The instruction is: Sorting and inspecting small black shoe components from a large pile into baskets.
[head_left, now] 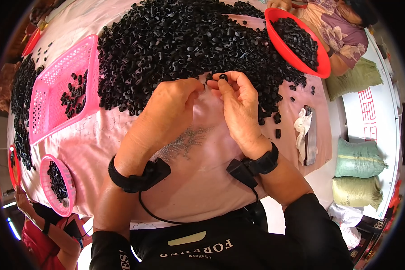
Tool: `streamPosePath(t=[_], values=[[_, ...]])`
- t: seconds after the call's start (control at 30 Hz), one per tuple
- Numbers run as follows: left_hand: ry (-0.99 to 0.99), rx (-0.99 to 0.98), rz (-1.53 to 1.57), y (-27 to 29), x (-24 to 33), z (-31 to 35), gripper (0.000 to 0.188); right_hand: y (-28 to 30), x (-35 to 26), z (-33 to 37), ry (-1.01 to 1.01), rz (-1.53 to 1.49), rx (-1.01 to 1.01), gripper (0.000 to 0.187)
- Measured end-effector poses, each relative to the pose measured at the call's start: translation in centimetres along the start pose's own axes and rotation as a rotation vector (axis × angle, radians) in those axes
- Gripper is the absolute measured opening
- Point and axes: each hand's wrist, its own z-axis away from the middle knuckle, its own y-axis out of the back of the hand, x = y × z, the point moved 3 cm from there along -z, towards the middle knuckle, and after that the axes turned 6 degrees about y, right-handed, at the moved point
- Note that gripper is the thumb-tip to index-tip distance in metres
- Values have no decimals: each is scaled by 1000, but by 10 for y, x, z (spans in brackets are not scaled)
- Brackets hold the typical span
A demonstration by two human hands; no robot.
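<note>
My right hand (239,105) pinches a small black plastic part (223,78) between thumb and fingertips. Close to its left, my left hand (173,99) is closed, its fingertips pressed together near the part; whatever they grip is hidden. Both hands are at the near edge of a large heap of small black plastic parts (175,40). Between my forearms, a scatter of tiny silvery metal pieces (184,143) lies on the pink cloth (202,180).
At left stands a pink perforated basket (42,108) with some black parts; below it is a pink bowl (69,180). A person at upper right (342,36) sits by a red basin (321,67). Another person (58,238) is at lower left. Sacks (360,159) stand at right.
</note>
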Motion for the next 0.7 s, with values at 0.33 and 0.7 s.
streamPosePath(t=[0.33,0.7], values=[[-41,159,-119,18,-9,-4,19,-3,-6,3,-62,67,-159,16],[76,-28,24,14,-8,-2,18,-7,0,4,-72,-35,-219,15]])
